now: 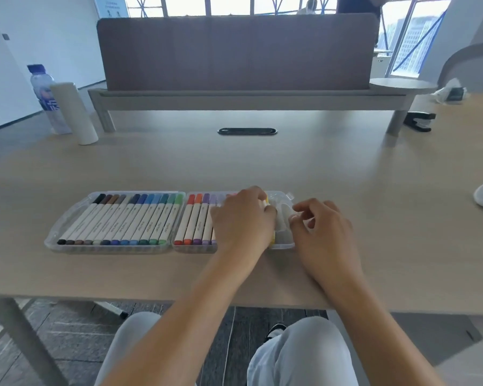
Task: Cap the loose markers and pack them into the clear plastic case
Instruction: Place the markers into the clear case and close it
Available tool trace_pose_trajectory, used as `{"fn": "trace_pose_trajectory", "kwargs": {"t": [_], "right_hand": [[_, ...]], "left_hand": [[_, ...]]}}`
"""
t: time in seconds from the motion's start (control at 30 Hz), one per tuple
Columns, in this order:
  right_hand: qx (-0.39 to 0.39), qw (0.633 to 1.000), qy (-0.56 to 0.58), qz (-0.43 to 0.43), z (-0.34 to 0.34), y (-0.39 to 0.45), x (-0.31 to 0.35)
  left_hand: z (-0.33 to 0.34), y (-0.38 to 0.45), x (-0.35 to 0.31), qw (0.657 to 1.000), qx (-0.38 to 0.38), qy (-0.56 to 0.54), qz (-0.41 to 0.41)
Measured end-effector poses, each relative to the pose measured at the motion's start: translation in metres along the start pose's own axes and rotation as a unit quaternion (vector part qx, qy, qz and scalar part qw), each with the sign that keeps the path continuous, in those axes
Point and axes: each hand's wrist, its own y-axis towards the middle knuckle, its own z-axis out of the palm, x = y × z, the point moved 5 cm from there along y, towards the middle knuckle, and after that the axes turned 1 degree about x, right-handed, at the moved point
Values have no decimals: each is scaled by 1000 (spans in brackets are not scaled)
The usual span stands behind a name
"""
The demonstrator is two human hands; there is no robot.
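Yellow marker [267, 202] pinched by the left hand [243, 218] over the case [117, 247]; right hand [322, 227] loosely curled, empty.

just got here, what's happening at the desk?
A person is packing markers into a clear plastic case lying open on the desk. The left half is full of capped markers. The left hand rests over the right half, fingers at a yellow marker near its end. The right hand hovers beside it, fingers curled; what it holds, if anything, is unclear.
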Motion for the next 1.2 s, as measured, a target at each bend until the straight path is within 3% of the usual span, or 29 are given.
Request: {"fn": "trace_pose_trajectory", "kwargs": {"t": [0.23,0.47,0.8,1.07,1.2], "right_hand": [[-16,997,50,54,-6,2,-8],[-19,997,51,61,-5,2,-11],[-16,995,52,82,-7,2,-9],[-15,995,42,87,-7,2,-6],[6,998,-27,59,0,4,-5]], "left_hand": [[4,-1,9,998,4,-50,44],[13,-1,7,994,20,29,106],[10,0,12,990,48,-10,132],[6,-2,5,988,79,46,126],[5,-9,5,985,78,74,134]]}}
